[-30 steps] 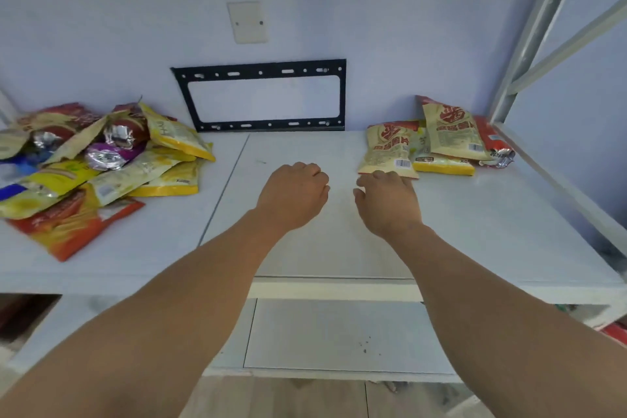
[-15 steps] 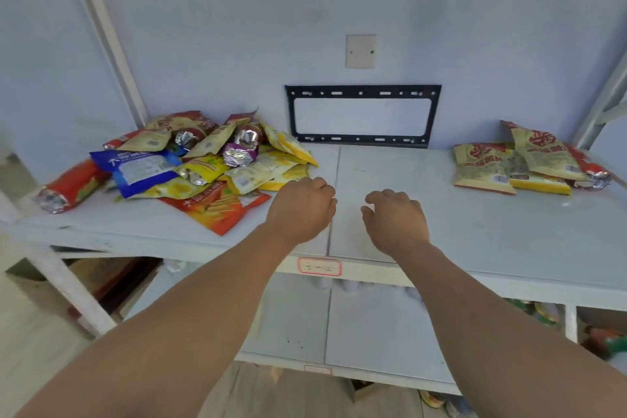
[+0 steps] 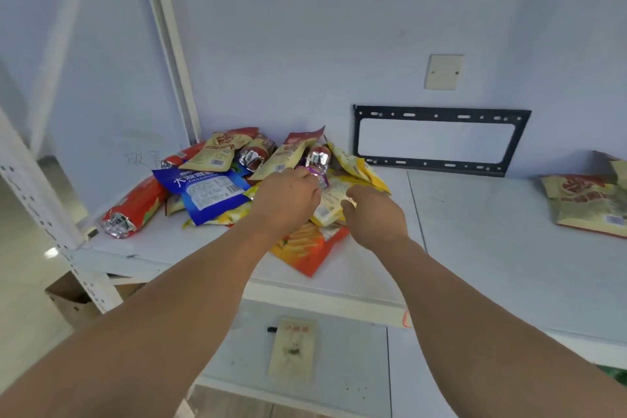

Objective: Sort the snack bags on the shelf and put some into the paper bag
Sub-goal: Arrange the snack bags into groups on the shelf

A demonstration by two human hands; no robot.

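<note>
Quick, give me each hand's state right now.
Left hand: curled over the snack pile; a grip cannot be told.
Right hand: loosely open over the pile, holding nothing.

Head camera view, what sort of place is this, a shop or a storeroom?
Probably a storeroom or back room, not a shop floor: a plain white metal shelf with a loose pile of snack bags, an empty black wall bracket on a bare wall, and a cardboard box on the floor.
</note>
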